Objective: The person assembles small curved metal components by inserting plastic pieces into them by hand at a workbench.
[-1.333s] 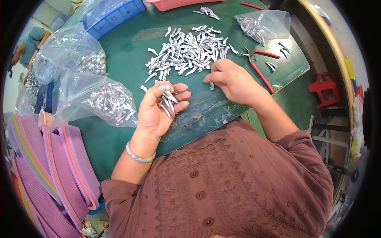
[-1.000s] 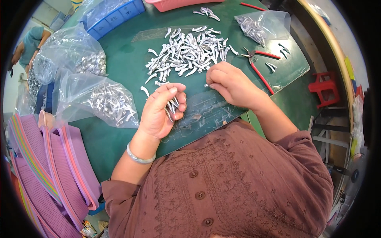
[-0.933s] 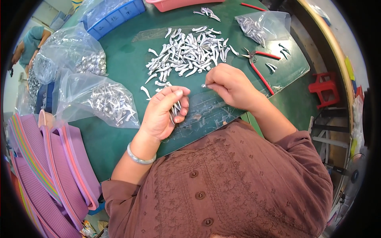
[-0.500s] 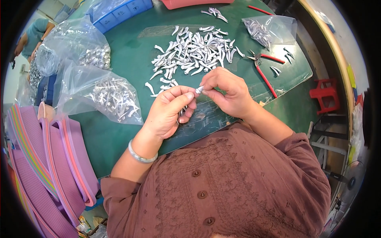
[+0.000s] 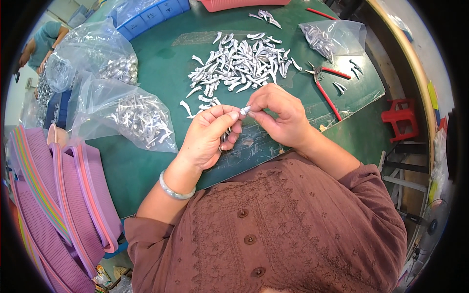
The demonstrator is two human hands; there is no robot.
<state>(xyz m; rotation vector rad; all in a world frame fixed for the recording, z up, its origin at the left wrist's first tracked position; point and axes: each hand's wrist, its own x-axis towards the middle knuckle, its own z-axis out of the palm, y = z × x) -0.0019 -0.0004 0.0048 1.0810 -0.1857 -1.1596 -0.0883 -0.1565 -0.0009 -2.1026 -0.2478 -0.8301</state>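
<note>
L hand [image 5: 207,136] & R hand [image 5: 278,115] both pinch one small silver metal piece [image 5: 245,110] betw fingertips; loose pile [image 5: 239,63] lies just beyond

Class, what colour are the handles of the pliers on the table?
Red, on the pliers; head view.

A round green-topped bench [image 5: 146,166] with a pale wooden rim fills the scene; a small red plastic stool [image 5: 400,117] stands beside it in even daylight.
</note>
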